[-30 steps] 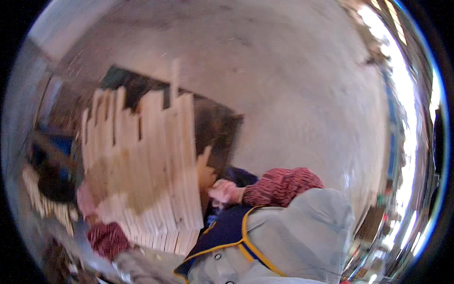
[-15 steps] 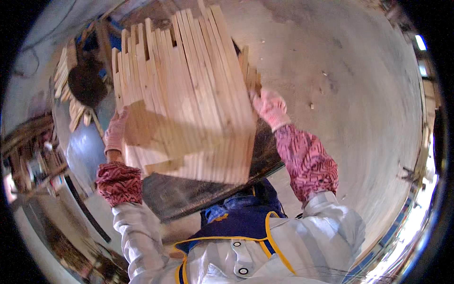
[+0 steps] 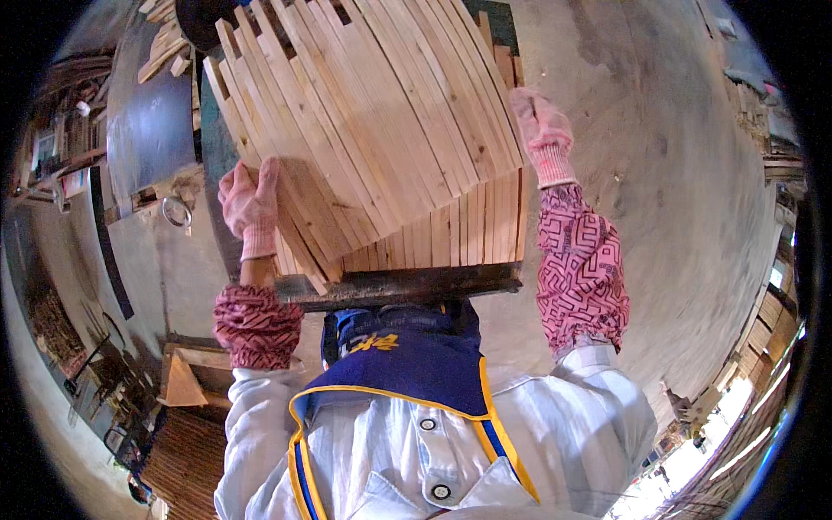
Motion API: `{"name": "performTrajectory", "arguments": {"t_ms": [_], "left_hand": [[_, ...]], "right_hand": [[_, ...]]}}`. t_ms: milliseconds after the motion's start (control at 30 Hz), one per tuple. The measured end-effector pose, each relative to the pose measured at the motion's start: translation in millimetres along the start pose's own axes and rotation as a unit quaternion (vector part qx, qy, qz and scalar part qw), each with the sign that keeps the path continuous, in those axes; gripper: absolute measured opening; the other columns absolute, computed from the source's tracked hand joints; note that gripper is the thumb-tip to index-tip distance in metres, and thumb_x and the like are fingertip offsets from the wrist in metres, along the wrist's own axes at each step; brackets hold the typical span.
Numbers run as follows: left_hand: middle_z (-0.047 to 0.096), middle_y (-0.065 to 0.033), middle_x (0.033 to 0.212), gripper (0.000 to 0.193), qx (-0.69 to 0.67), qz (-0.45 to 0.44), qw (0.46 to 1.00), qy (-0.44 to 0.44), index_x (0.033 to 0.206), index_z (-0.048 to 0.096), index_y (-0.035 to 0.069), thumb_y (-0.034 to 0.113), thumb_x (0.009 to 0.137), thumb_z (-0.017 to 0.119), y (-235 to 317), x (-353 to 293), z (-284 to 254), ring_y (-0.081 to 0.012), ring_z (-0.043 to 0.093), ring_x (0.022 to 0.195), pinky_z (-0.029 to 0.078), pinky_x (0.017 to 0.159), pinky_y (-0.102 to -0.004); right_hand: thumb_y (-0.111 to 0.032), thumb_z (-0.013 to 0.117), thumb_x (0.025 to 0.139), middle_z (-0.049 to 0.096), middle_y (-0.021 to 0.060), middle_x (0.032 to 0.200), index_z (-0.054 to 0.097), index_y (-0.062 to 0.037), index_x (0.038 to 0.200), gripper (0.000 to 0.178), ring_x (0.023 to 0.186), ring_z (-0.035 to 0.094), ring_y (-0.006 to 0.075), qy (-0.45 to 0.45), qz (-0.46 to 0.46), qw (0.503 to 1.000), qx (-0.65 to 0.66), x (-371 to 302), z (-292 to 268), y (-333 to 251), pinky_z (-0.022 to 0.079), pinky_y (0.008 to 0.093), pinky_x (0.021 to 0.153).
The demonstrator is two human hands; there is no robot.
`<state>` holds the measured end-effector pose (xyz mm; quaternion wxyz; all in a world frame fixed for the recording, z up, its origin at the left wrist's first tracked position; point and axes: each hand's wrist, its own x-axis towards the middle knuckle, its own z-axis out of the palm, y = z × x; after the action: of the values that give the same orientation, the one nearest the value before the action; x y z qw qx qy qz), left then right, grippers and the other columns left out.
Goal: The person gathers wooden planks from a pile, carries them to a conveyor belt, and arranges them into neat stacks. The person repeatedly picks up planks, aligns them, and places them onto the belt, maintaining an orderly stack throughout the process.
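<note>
Bordering the near side: a dark blue apron (image 3: 403,377) with yellow trim, just short of the tabletop (image 3: 433,282), whose dark near edge is exposed. On it, a lower layer of wooden strips (image 3: 472,230), near ends showing. Above these, the upper strips (image 3: 381,113) lie side by side, slanted across the lower ones.

Left hand (image 3: 249,199), gloved, at the left edge of the upper strips: fingers curled, thumb alongside; cannot tell whether they pinch wood. Right hand (image 3: 544,130), gloved, farther off at the right edge, fingers bent toward the strips; tips unclear, grip cannot be told.

Judgement: opposite-side placement probably keeps loose strips bunched from both flanks.

Far: some upper strip ends cut off by the frame; most of the lower layer hidden. Far left, loose offcuts (image 3: 165,43) and a dark round object (image 3: 206,22), partly cropped, identity unclear.
</note>
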<state>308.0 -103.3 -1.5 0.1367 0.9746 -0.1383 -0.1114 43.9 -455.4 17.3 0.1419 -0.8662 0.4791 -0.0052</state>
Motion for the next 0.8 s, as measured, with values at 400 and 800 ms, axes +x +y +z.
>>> {"name": "performTrajectory", "arguments": {"t_ms": [400,800], "left_hand": [[0.043,-0.0163,0.136,0.071,-0.009,-0.001,0.997,-0.076,0.130,0.049,0.013,0.060,0.078,0.060,2.7,-18.3,-27.0,-0.0361,0.051,0.116,0.047,0.089,-0.0465],[0.052,-0.0058,0.121,0.043,-0.255,0.200,0.946,0.020,0.131,0.052,0.013,0.025,0.091,0.061,-81.2,2.9,-14.8,-0.0174,0.054,0.107,0.046,0.090,-0.0287]], "right_hand": [[-0.074,0.049,0.077,0.064,0.0191,0.091,0.060,0.0005,0.096,0.077,0.082,0.065,0.0300,-0.039,0.061,0.996,-0.053,-109.5,3.6,-22.9,0.052,0.0392,0.067],[-0.032,0.060,0.089,0.063,0.0112,0.116,0.060,-0.0107,0.121,0.038,0.104,0.061,0.0276,0.120,0.017,0.990,0.072,-116.4,-32.3,42.3,0.049,0.0351,0.089]]}}
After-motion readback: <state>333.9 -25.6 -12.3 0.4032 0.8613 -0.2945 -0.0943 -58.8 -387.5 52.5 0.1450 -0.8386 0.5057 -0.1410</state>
